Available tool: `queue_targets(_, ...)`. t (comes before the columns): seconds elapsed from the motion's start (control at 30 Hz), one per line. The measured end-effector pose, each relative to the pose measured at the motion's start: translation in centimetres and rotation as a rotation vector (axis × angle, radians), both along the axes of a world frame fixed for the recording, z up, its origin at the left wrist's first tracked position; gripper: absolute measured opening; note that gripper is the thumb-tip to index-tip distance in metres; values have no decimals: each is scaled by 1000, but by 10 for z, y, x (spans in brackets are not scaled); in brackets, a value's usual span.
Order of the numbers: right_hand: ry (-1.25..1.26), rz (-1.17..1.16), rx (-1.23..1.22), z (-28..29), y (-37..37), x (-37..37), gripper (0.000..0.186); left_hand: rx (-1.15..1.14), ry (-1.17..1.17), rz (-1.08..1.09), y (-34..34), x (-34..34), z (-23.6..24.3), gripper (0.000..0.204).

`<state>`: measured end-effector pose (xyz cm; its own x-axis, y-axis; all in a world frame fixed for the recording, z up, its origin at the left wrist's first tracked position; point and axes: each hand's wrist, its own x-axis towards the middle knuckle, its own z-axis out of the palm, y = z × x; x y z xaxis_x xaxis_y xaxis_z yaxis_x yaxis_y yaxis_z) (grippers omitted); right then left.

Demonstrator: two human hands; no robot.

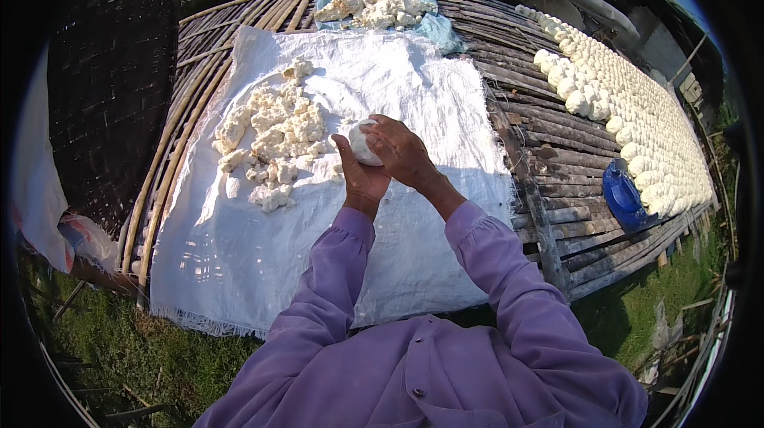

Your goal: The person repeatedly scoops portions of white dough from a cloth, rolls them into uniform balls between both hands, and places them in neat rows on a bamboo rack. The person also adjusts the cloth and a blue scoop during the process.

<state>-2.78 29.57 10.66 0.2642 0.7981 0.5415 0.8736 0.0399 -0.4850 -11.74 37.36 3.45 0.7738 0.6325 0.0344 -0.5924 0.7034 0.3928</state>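
A smooth white ball of doughy stuff (367,144) sits between my two hands, above the middle of a white woven sheet (414,245). My left hand (362,180) cups it from below and from the left, thumb raised along its side. Over its right side curls my right hand (400,151), fingers wrapped on it. Just left of my hands, a heap of crumbly off-white lumps (278,122) is spread on the sheet, partly in sunlight.
Bamboo poles (549,149) form the platform under the sheet. More lumps (374,2) lie on a blue cloth (438,30) at the far side. Rows of white balls (637,126) cover the right side, beside a blue plastic piece (625,197). A dark woven panel (107,94) stands left.
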Motion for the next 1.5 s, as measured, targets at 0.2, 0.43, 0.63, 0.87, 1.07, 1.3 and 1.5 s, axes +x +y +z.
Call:
queue_targets(0.2, 32, -319, 596, 40, -27, 12, 39, -46, 26, -158, -22, 30, -3, 89)
queue_targets(0.43, 124, -359, 373, -10, -63, 43, 38, -146, -216, -413, -53, 58, -12, 93)
queue_targets(0.63, 216, -250, 355, 32, -112, 59, 40, -157, -92, -305, -88, 82, -12, 82)
queue_targets(0.87, 202, -345, 225, 18, -157, 110, 37, -69, -146, -510, -144, 124, 25, 89)
queue_targets(1.07, 3, -310, 362, 22, -224, 148, 46, -374, -363, -527, -189, 172, 20, 99)
queue_targets(1.3, -76, -439, 398, 42, -275, 176, 39, 13, 2, -482, -248, 206, 32, 82)
queue_targets(1.5, 216, -539, 522, 13, -295, 215, 56, 125, -104, -683, -263, 236, 34, 110)
